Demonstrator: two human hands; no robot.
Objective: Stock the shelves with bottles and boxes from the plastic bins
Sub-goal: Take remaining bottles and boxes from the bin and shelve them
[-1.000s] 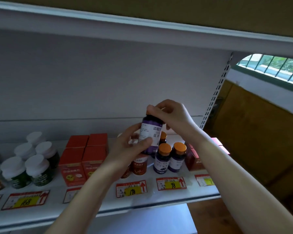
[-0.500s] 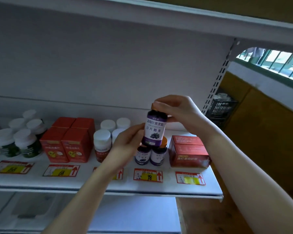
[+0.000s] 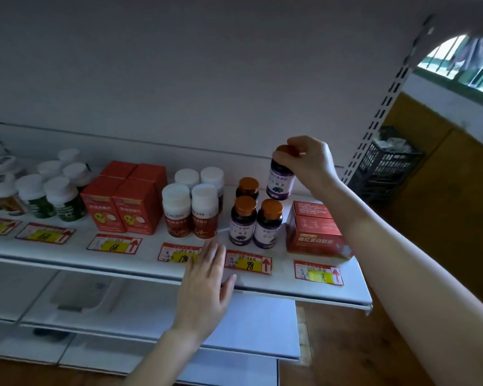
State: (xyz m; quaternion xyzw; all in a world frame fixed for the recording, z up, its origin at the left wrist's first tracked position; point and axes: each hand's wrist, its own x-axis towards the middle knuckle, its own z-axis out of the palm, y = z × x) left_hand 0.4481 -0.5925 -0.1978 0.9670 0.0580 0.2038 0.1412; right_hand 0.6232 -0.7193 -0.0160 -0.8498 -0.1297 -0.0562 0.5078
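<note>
Our right hand (image 3: 310,160) pinches the orange cap (image 3: 287,150) of a purple supplement bottle (image 3: 280,181) from above, fingertips curled round the cap. The bottle hangs nearly upright over the back of the white shelf (image 3: 151,264), not touching it.

Just below and in front of it stand three bottles of the same kind: a front pair (image 3: 255,222) side by side and one rear bottle (image 3: 247,188) behind the left one. The free place is behind the right bottle of the pair, and the held bottle is above this place. To the right, very near, lie two flat red boxes (image 3: 314,232), one stacked on the other. To the left stand four white-capped bottles (image 3: 191,210), then upright red cartons (image 3: 123,203), then dark green bottles (image 3: 53,199) with white caps. Price tags (image 3: 248,261) lie along the front edge. Beyond the slotted upright (image 3: 385,107) we see a black plastic crate (image 3: 388,162).

Our right arm reaches forward and up from the lower right, wrist bent down. Our left hand (image 3: 207,282) is flat with straight fingers, holding nothing, before the shelf edge; whether it touches the edge we cannot tell.
</note>
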